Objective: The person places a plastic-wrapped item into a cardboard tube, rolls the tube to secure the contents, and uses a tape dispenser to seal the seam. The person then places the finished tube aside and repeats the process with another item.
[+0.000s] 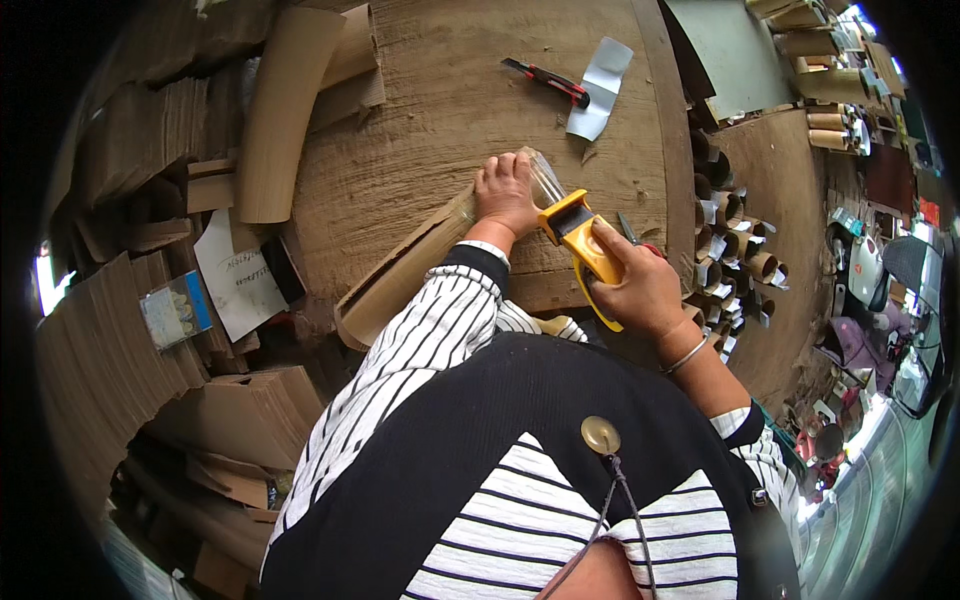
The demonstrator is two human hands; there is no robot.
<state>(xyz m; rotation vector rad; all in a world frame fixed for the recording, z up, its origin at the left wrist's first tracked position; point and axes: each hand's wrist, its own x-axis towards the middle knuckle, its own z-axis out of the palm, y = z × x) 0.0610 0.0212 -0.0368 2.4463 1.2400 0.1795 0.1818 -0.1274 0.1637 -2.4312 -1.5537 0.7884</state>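
A long brown cardboard roll [400,274] lies slantwise at the near edge of the wooden table. My left hand [507,200] is closed over its far right end, fingers curled and pressed down. In my right hand [645,290] is a yellow tape dispenser [590,250], gripped by its handle with the thumb along the top. Its head points toward my left hand and almost meets it. Clear shiny tape [543,178] shows between the dispenser's head and my left fingers. How the tape sits on the roll is hidden by my hand.
A red and black utility knife [548,80] touches a creased pale sheet [602,88] farther back. Beside my right hand lies a tool with red handles [652,249], partly covered. Curved cardboard [285,110] and stacked cardboard [140,320] crowd the left; several tubes [735,210] stand right.
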